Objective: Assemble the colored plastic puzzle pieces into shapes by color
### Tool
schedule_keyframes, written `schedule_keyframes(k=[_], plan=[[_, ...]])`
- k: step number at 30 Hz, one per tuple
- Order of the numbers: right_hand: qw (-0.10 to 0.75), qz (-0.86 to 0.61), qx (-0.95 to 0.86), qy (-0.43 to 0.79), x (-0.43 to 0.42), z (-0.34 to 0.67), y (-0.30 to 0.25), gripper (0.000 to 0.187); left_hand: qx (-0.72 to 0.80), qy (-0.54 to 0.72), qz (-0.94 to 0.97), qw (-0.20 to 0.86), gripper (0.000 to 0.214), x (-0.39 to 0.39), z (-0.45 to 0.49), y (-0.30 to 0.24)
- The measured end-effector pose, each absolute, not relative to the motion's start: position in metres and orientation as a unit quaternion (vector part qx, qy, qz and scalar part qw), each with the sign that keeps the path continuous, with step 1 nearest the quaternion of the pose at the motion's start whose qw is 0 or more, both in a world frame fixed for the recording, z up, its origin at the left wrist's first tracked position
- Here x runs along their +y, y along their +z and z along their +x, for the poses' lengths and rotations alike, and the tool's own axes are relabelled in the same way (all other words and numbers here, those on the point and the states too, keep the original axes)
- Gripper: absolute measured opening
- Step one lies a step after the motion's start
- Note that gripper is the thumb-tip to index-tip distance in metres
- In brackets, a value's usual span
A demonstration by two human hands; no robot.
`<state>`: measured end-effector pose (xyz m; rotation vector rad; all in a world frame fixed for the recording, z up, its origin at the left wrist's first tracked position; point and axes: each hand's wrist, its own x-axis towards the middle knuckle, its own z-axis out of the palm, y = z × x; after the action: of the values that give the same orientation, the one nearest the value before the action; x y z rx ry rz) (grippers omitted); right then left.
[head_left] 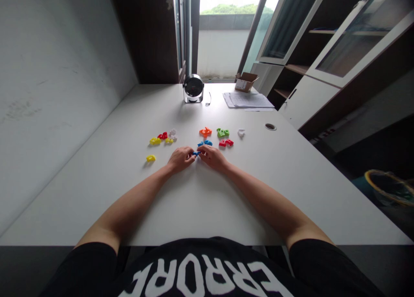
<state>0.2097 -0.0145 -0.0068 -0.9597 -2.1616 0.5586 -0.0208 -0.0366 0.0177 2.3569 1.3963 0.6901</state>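
Between my fingertips is a small blue plastic piece [196, 153], pinched from both sides just above or on the table. My left hand [181, 159] is closed on its left end, and my right hand [212, 156] on its right end. Right behind my right fingers lie more blue pieces [205, 143]. Orange pieces [205, 131] sit farther back, with green pieces [222, 132] to their right and red pieces [226, 143] in front of the green ones. A lone yellow piece [150, 158] lies left of my left hand. The exact shape of the held piece is too small to make out.
At the left are yellow pieces [155, 141], red pieces [162, 135] and white pieces [173, 134]. One white piece [241, 132] lies at right, near a cable hole [270, 127]. Farther back stand a black fan [193, 89], papers [248, 100] and an opened cardboard box [246, 82].
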Motion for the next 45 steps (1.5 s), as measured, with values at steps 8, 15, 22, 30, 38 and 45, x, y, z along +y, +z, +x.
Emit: schedule_keyframes(k=[8,15,22,30,38,45], plan=[[0.337,-0.375,-0.838,0.210,-0.0140,0.2093,-0.0065,0.015,0.495,0.262,0.808,0.179,0.013,-0.0385,-0.0202,0.0183],[0.347,-0.364,-0.840,0.202,-0.0135,0.2097,-0.0089,0.014,0.499,0.260,0.806,0.183,0.015,-0.0384,-0.0201,0.0179],[0.347,-0.367,-0.838,0.206,-0.0119,0.2105,-0.0111,0.014,0.496,0.249,0.812,0.182,0.016,-0.0371,-0.0201,0.0167],[0.334,-0.359,-0.847,0.206,-0.0098,0.2092,-0.0097,0.011,0.487,0.234,0.823,0.176,0.014,-0.0373,-0.0199,0.0186],[0.332,-0.356,-0.850,0.204,-0.0094,0.2090,-0.0094,0.010,0.489,0.229,0.823,0.176,0.014,-0.0379,-0.0197,0.0193],[0.330,-0.357,-0.850,0.203,-0.0079,0.2092,-0.0113,0.012,0.488,0.226,0.825,0.174,0.015,-0.0372,-0.0199,0.0183]])
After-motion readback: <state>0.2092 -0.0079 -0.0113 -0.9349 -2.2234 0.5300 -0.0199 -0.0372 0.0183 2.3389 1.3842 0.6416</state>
